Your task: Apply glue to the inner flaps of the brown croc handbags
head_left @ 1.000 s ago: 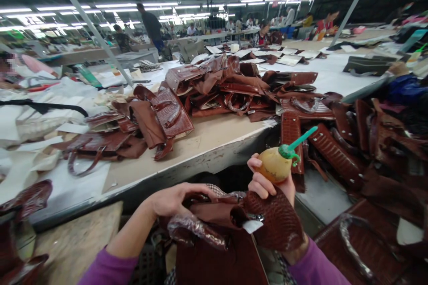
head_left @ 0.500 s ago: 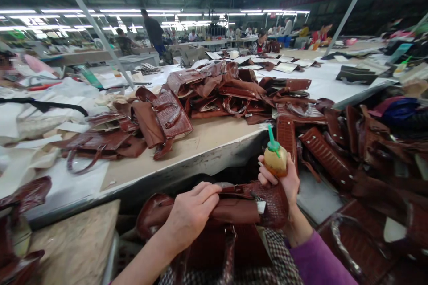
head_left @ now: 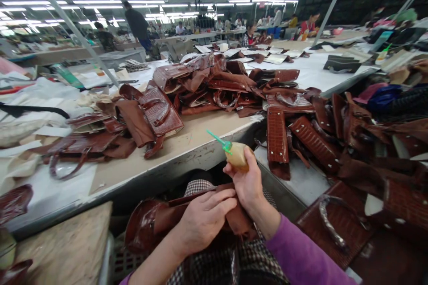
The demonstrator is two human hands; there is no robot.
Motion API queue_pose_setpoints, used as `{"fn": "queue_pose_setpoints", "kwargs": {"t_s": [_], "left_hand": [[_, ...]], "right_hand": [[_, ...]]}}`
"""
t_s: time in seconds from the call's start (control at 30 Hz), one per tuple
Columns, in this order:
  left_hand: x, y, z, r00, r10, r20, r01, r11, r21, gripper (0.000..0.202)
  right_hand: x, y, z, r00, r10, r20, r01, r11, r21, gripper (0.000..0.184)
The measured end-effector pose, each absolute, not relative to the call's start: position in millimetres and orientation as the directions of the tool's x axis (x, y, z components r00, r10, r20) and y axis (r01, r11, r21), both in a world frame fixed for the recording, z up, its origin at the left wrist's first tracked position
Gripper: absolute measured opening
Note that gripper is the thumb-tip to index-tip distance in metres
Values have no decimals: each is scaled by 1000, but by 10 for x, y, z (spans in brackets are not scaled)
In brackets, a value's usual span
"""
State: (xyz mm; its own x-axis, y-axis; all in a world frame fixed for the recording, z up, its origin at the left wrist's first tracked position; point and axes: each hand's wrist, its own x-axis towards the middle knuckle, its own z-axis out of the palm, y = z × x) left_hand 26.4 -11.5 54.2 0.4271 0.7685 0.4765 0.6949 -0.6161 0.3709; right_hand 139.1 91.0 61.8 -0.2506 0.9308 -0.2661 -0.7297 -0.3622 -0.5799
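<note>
Holding one squeeze bottle (head_left: pixel 239 158) in our right hand (head_left: pixel 250 182), we have the thumb and fingers wrapped round its yellowish body. Its one green nozzle (head_left: pixel 224 143) points up and to the left, near the front edge of the table (head_left: pixel 187 142). Our left hand (head_left: pixel 203 218) lies palm down across one brown bag (head_left: pixel 167 216) on our lap, its fingers stretched out side by side; we cannot tell whether the hidden thumb grips the bag. Our two hands are just beside each other, and we cannot tell whether they touch. Under the bag we see one checked cloth (head_left: pixel 200 186), and on our right arm one purple sleeve (head_left: pixel 301 249).

Ahead of us, one heap of bags (head_left: pixel 207 84) spreads over the table, overlapping too much for us to count. To our right lies a second heap (head_left: pixel 361 142), also past counting, and nearer us one bag with one plastic-wrapped handle (head_left: pixel 329 225). Left of our lap we see one wooden board (head_left: pixel 63 240). Farther off, one green bottle (head_left: pixel 68 75) lies at the left, and one standing person (head_left: pixel 137 26) in a dark top shows behind the table.
</note>
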Motion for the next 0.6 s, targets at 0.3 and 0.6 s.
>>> {"fn": "queue_pose_setpoints", "kwargs": {"t_s": [0.3, 0.6], "left_hand": [[-341, -63, 506, -109, 990, 93, 408, -40, 912, 24], [-668, 342, 260, -49, 982, -180, 149, 185, 971, 19]], "right_hand": [[2179, 1130, 540, -282, 940, -193, -681, -338, -650, 31], [3113, 919, 266, -340, 882, -325, -218, -411, -885, 51]]}}
